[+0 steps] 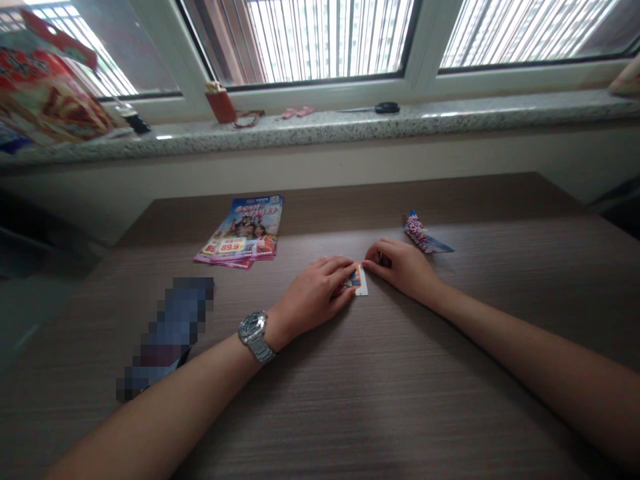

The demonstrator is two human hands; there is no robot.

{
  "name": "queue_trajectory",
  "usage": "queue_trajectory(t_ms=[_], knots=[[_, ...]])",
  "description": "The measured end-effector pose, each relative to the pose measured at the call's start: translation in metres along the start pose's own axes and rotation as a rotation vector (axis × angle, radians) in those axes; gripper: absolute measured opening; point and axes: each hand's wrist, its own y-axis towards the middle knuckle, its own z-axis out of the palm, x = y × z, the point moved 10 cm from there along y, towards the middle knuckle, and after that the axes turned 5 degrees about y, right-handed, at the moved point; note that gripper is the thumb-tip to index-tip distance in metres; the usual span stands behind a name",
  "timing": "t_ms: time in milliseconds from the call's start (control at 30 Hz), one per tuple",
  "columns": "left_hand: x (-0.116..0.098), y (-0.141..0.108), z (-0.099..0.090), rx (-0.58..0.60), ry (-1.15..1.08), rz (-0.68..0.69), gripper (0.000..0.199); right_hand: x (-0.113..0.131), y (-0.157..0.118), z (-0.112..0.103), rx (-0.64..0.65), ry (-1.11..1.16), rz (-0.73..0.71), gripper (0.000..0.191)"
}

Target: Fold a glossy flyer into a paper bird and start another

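Note:
A small folded piece of printed paper, orange and blue with a white strip on its right, lies on the brown table. My left hand, with a metal watch on the wrist, holds it down from the left, forefinger over the top and thumb along the lower edge; the fingers cover much of it. At the paper's upper right corner, my right hand is closed in a pinch, thumb and forefinger together. Just beyond the right hand sits a folded paper shape in blue, red and white, with pointed ends.
A stack of printed flyers lies at the back left of the table. Nearer, a pixelated dark object lies beside my left forearm. On the stone windowsill stand a red holder, a black item and a large food bag.

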Motion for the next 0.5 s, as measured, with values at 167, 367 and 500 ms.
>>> queue_trajectory(t_ms=[167,367,500], knots=[[0.0001,-0.0003,0.0014,0.012,0.027,-0.001,0.047,-0.0005,0.0009,0.0011,0.014,0.010,0.015,0.012],[0.0000,-0.0014,0.0010,-0.009,0.016,-0.001,0.044,0.0027,0.0032,0.0035,0.061,0.027,-0.027,0.012],[0.0008,-0.0023,0.0015,-0.014,0.019,-0.010,0.042,0.0073,0.0022,0.0074,0.129,0.057,-0.064,0.010]])
